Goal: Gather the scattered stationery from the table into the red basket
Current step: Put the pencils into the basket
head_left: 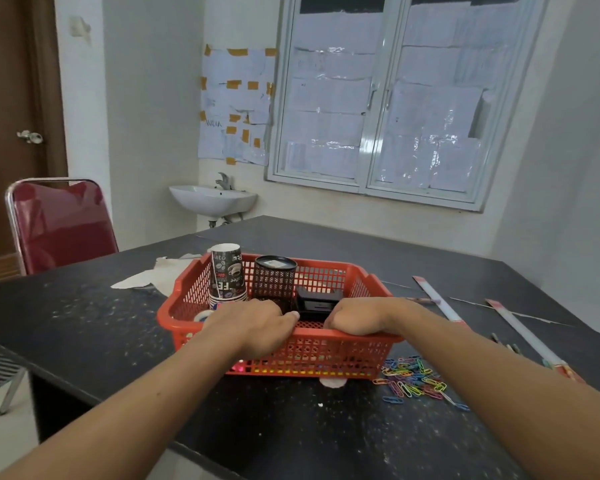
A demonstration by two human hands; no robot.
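So both hands are curled over the near rim, left hand (257, 323) and right hand (364, 318) side by side, gripping the red basket (326, 355). It sits mid-table (101, 323), long axis running left-right. Paper cups (226, 275) and a mesh pen holder (274, 278) stand upright inside. Paper clips (413, 377) are piled just right of it, and the rulers (433, 297) beyond slant away from the person.

A plain office or meeting room. A dark table (291, 427) fills the middle, with a red basket (326, 355) of desk things, loose paper clips (413, 379) and rulers (520, 329) on it. Left of the table stands a red padded chair (59, 223); beyond the table, a small wall sink (215, 199), a paper-covered window (378, 98), taped-up sheets (236, 105) and a brown door (11, 98).
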